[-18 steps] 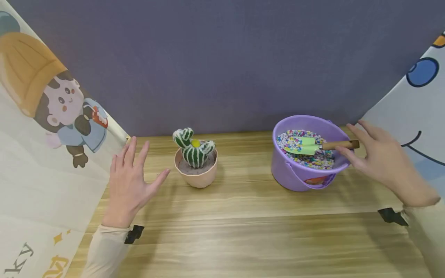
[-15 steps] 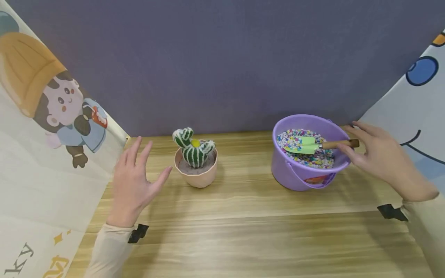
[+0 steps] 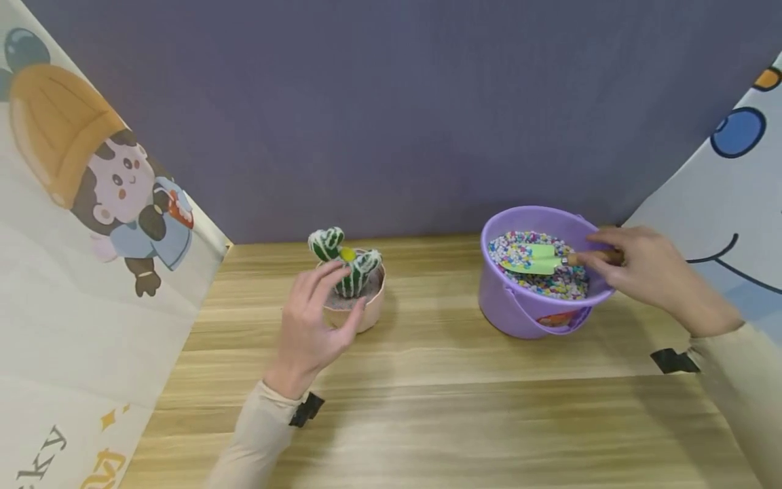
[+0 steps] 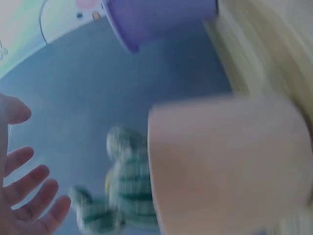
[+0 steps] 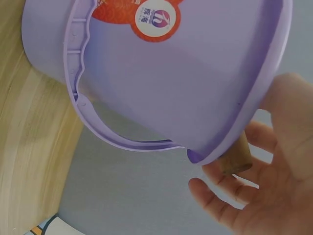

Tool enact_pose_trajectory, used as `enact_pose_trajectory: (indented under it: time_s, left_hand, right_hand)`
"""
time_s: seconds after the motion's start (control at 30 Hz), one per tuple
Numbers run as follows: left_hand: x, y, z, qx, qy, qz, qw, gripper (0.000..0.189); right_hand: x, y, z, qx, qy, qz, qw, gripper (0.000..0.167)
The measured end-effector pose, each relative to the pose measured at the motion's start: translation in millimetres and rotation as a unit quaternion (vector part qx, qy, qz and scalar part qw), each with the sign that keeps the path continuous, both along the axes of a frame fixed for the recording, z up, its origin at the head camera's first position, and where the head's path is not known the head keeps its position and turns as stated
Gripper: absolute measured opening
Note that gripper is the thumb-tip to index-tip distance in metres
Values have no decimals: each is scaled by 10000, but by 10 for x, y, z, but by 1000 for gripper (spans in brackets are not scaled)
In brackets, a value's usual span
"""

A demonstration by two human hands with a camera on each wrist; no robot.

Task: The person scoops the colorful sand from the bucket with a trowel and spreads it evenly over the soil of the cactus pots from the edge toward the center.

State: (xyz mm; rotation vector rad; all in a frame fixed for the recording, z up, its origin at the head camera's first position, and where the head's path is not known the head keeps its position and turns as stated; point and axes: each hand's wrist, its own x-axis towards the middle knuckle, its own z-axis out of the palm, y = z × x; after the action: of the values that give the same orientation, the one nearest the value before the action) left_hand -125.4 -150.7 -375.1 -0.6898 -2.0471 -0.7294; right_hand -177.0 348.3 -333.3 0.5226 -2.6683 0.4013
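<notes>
A crocheted green cactus (image 3: 351, 282) with white ridges and a yellow bloom stands in a pale pink pot (image 3: 374, 309). My left hand (image 3: 311, 319) is at the near left of the pot, fingers spread and overlapping the cactus in the head view; the left wrist view shows the fingers (image 4: 36, 196) apart from the cactus. On the right, a purple bucket (image 3: 510, 309) holds small multicoloured pebbles (image 3: 565, 282). A hand trowel with a green blade (image 3: 537, 260) and wooden handle (image 5: 235, 155) lies across them. My right hand (image 3: 641, 268) holds the handle between thumb and fingers at the rim.
Both containers stand on a wood-grain table (image 3: 415, 401) before a dark grey-blue back panel (image 3: 391, 115). White printed side panels (image 3: 55, 285) flank it left and right. The bucket's purple carrying handle (image 5: 117, 139) hangs down in front.
My left hand has moved right, from beside the pot to just in front of the cactus. My right hand has moved left and closed round the trowel's handle.
</notes>
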Motion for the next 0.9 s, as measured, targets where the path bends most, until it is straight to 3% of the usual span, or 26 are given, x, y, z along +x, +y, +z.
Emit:
enact_pose_trajectory:
  time_s: [0.17,0.27,0.4,0.53,0.73,0.9]
  left_hand:
    - [-6,409,-38,-461,-732,-384,9955,50]
    - [-43,634,-59,-823,-1199,-475,9882,56]
    - [-126,877,-92,-822,-1929,-710,9752,63]
    - [-225,1067,-106,-524,-2866,-894,9524,69]
    - [-354,1339,-81,391,-3932,-1456,9070,74]
    - [-434,1569,-82,389,-4358,-1411,8880,88]
  right_hand:
    - [-27,-18,-38,72,64,4,10000,38]
    - [-41,-34,-57,129,80,12,9999,37]
    - [-65,-48,-77,36,93,55,9999,35]
    - [-64,-58,-70,-50,120,86,9999,33]
    - [-58,-64,-79,-21,-9,101,9999,34]
    - [-59,-67,-86,102,-121,177,9997,31]
